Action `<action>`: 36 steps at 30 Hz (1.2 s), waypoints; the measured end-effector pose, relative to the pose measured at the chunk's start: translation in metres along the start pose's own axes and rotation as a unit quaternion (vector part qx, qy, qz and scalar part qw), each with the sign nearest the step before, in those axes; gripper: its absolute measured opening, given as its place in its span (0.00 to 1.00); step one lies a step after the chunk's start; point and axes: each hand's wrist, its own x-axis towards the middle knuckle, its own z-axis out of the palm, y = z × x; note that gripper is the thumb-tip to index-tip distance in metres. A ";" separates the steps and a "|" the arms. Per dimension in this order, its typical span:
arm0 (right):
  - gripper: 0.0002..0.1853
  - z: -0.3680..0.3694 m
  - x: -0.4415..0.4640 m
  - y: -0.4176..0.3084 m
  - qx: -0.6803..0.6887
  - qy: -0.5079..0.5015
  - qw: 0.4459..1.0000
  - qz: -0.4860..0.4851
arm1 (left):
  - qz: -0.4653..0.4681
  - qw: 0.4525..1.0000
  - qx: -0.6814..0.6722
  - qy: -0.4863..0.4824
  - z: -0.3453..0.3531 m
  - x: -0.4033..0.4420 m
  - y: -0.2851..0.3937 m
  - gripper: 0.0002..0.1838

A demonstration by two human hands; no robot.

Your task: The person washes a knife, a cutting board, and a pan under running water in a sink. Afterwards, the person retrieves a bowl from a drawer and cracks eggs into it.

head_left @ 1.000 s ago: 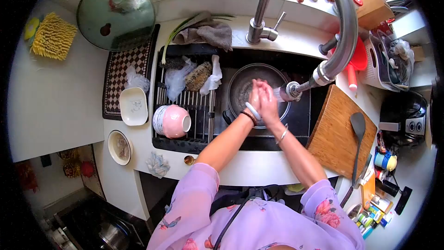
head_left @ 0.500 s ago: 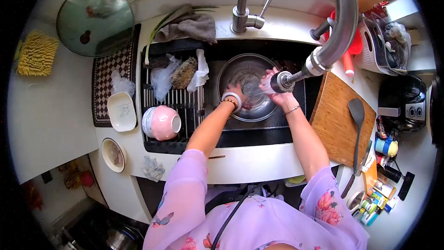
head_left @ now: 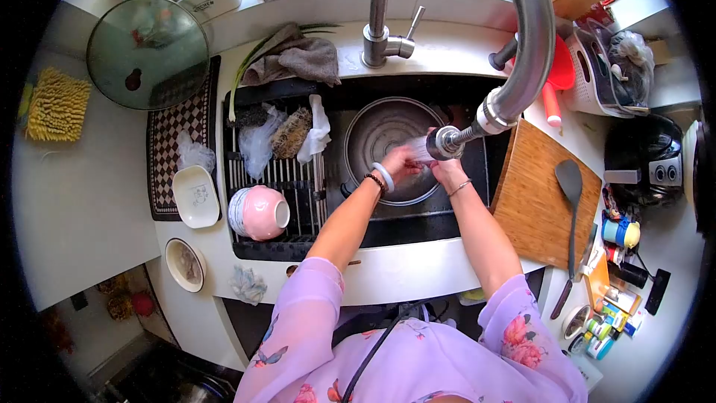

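A wide metal pan (head_left: pixel 365 121) sits in the dark sink, with a little water showing at its bottom. Water pours from the spray head (head_left: pixel 445 143) of the flexible tap over both hands. My left hand (head_left: pixel 403 163), with a white bangle and dark beads at the wrist, reaches into the stream above the pan; its fingertips are blurred by water. Close beside it, under the spray head, is my right hand (head_left: pixel 449 172), wearing a thin bracelet. Its fingers are partly hidden by the spray head and the other hand. Whether either hand holds anything is not visible.
Left of the pan, a drying rack (head_left: pixel 298 205) carries a pink bowl (head_left: pixel 261 213), a brown scrubber (head_left: pixel 291 134) and plastic bags. A cutting board (head_left: pixel 541 194) with a black spatula (head_left: pixel 570 183) lies at right. Behind stand the tap (head_left: pixel 377 48) and a grey cloth (head_left: pixel 306 60).
Both hands have come up from inside the pan and drawn together under the spray head. The left moved right. The whole view has shifted slightly, and the pan's inside shows more plainly.
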 end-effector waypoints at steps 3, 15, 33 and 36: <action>0.09 -0.002 -0.003 -0.015 -0.014 -0.003 0.996 0.084 | 0.031 0.991 0.130 0.024 -0.025 0.020 -0.008 0.10; 0.04 0.008 -0.038 -0.072 -0.058 0.055 0.991 0.112 | 0.170 0.663 0.683 0.254 -0.029 0.065 -0.031 0.21; 0.13 0.036 -0.041 -0.002 -0.152 0.019 0.977 -0.147 | 0.180 0.975 -0.132 0.007 0.033 0.033 -0.017 0.18; 0.13 0.068 -0.051 -0.015 -0.420 -0.025 0.867 -0.268 | 0.187 0.958 -0.218 -0.013 0.056 -0.001 -0.012 0.20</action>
